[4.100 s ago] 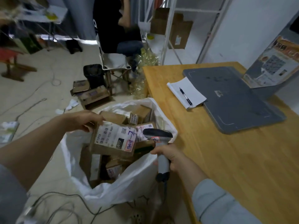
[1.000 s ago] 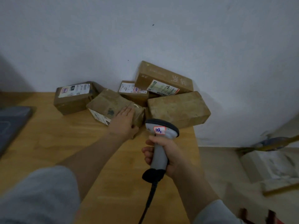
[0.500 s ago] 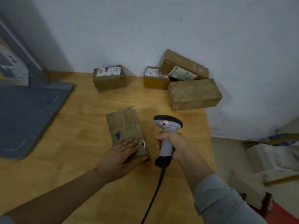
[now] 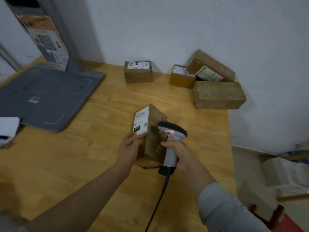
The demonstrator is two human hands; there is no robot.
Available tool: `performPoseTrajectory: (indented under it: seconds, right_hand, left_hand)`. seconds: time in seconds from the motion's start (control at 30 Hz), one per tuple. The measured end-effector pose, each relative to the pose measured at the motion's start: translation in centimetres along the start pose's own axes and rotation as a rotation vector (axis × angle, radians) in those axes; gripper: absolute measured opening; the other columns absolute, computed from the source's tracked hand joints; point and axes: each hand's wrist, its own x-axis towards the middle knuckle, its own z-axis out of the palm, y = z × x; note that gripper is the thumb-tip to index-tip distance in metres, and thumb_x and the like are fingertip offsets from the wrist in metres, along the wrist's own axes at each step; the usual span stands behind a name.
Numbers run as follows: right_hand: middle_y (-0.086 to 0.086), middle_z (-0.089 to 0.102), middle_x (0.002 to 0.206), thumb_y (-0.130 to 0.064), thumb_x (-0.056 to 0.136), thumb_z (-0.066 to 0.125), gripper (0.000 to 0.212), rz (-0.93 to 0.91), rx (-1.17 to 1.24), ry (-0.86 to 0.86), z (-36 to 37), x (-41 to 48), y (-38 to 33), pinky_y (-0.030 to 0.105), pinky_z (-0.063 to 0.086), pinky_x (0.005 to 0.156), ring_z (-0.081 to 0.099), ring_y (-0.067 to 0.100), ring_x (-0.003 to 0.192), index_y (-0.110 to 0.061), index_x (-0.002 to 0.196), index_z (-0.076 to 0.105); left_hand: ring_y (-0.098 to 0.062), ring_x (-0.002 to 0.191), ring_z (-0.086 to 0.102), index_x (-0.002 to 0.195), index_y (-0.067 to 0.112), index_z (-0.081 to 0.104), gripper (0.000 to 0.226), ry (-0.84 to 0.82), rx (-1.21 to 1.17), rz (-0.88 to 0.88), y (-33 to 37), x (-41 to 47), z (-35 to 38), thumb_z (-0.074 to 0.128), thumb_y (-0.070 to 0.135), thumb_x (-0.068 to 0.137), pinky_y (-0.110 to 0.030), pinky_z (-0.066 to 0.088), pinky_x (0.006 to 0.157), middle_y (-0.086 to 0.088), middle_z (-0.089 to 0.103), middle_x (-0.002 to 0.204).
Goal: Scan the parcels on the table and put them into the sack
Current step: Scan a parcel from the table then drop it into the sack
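My left hand [image 4: 129, 149] grips a brown cardboard parcel [image 4: 151, 133] tilted up on its edge on the wooden table [image 4: 66, 156], its white label turned up and to the left. My right hand [image 4: 179, 154] holds a grey handheld scanner [image 4: 172, 139] by its handle, its head right beside the parcel. Several more brown parcels lie against the wall: one alone [image 4: 138, 71], a small one [image 4: 182, 76], a long one leaning on top [image 4: 211, 67] and a plain one [image 4: 218, 95]. The sack is out of view.
A grey flat stand base [image 4: 45, 96] with an upright post [image 4: 48, 34] bearing a poster covers the table's left. A white box [image 4: 7, 129] sits at the left edge. The table's right edge drops to a floor with clutter [image 4: 284, 173].
My left hand dragged one parcel from the pile toward me, then tipped it from flat onto its edge so the label shows. The scanner has stayed beside it.
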Motion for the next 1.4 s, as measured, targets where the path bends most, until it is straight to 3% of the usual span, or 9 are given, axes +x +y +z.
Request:
performPoseTrajectory:
  seconds: [0.1, 0.17, 0.23, 0.33, 0.5, 0.67, 0.93, 1.1, 1.4]
  right_hand:
    - [0.015, 0.062, 0.090, 0.000, 0.080, 0.068, 0.024, -0.033, 0.062, 0.119, -0.8, -0.6, 0.9, 0.040, 0.052, 0.075, 0.059, 0.029, 0.086, 0.002, 0.103, 0.060]
    - [0.015, 0.063, 0.090, 0.000, 0.078, 0.070, 0.023, -0.073, 0.091, 0.198, -2.1, -0.8, 1.4, 0.042, 0.050, 0.079, 0.059, 0.028, 0.085, 0.000, 0.100, 0.062]
    - [0.013, 0.066, 0.092, -0.003, 0.073, 0.075, 0.030, -0.100, 0.136, 0.217, -3.4, -1.2, 1.9, 0.040, 0.052, 0.073, 0.061, 0.026, 0.080, -0.005, 0.101, 0.066]
    - [0.008, 0.068, 0.085, -0.005, 0.075, 0.076, 0.022, -0.121, 0.114, 0.163, -4.0, -1.5, 2.0, 0.034, 0.049, 0.063, 0.062, 0.023, 0.077, -0.009, 0.096, 0.068]
    - [0.013, 0.073, 0.090, -0.006, 0.072, 0.078, 0.030, -0.104, 0.118, 0.097, -3.8, -1.7, 2.0, 0.043, 0.057, 0.071, 0.068, 0.032, 0.081, -0.004, 0.101, 0.069]
    - [0.012, 0.070, 0.090, -0.004, 0.074, 0.076, 0.030, -0.122, 0.130, 0.028, -3.2, -2.5, 2.2, 0.037, 0.053, 0.064, 0.066, 0.028, 0.077, -0.005, 0.102, 0.067]
    - [0.011, 0.062, 0.066, -0.018, 0.082, 0.074, 0.019, -0.234, -0.002, -0.137, 2.2, -5.8, 0.1, 0.038, 0.051, 0.059, 0.055, 0.022, 0.051, -0.006, 0.091, 0.062]
    - [0.008, 0.050, 0.050, -0.008, 0.082, 0.069, 0.014, -0.310, -0.026, -0.189, 5.6, -8.2, -1.1, 0.027, 0.041, 0.044, 0.041, 0.018, 0.037, -0.005, 0.077, 0.056]
    - [0.008, 0.047, 0.050, -0.003, 0.081, 0.069, 0.020, -0.316, -0.076, -0.252, 10.6, -11.1, -0.9, 0.025, 0.041, 0.042, 0.038, 0.017, 0.037, -0.006, 0.071, 0.052]
  left_hand:
    - [-0.024, 0.134, 0.035, 0.136, 0.036, 0.050, 0.063, -0.043, 0.448, 0.121, -1.4, -0.1, -0.3, 0.075, 0.020, 0.081, -0.039, 0.042, 0.104, -0.004, 0.029, 0.148]
    - [-0.026, 0.136, 0.033, 0.147, 0.021, 0.034, 0.080, 0.028, 0.422, -0.006, -1.5, 0.2, 0.0, 0.077, 0.021, 0.080, -0.039, 0.039, 0.105, -0.008, 0.026, 0.151]
    - [-0.026, 0.125, 0.046, 0.141, 0.011, 0.043, 0.062, 0.068, 0.283, -0.146, -1.3, 0.5, 0.5, 0.069, 0.019, 0.085, -0.033, 0.043, 0.090, -0.009, 0.043, 0.142]
    - [-0.021, 0.086, 0.060, 0.102, 0.018, 0.067, 0.014, -0.059, 0.077, -0.317, -1.6, 0.8, 1.4, 0.060, 0.017, 0.089, -0.026, 0.046, 0.060, -0.007, 0.065, 0.108]
    - [-0.017, 0.086, 0.048, 0.098, 0.023, 0.058, 0.027, -0.171, -0.010, -0.322, -3.3, 1.6, 0.7, 0.072, 0.026, 0.075, -0.030, 0.036, 0.065, 0.001, 0.059, 0.098]
    - [-0.023, 0.086, 0.060, 0.106, 0.022, 0.054, 0.070, -0.368, 0.028, -0.392, -2.0, 1.8, -2.3, 0.086, 0.037, 0.046, -0.036, 0.048, 0.071, -0.003, 0.069, 0.096]
    - [-0.032, 0.110, 0.056, 0.153, 0.016, 0.011, 0.157, -0.147, 0.202, -0.106, 2.9, 2.9, -8.5, 0.093, 0.037, 0.021, -0.046, 0.047, 0.092, -0.010, 0.055, 0.120]
    - [-0.032, 0.121, 0.050, 0.154, 0.016, 0.008, 0.117, -0.037, 0.185, -0.017, 3.6, 2.8, -12.9, 0.084, 0.010, 0.065, -0.050, 0.040, 0.104, -0.015, 0.049, 0.138]
    - [-0.031, 0.112, 0.057, 0.153, 0.021, 0.018, 0.117, 0.034, 0.144, 0.050, 4.2, 1.1, -18.3, 0.087, 0.017, 0.059, -0.054, 0.048, 0.096, -0.015, 0.058, 0.124]
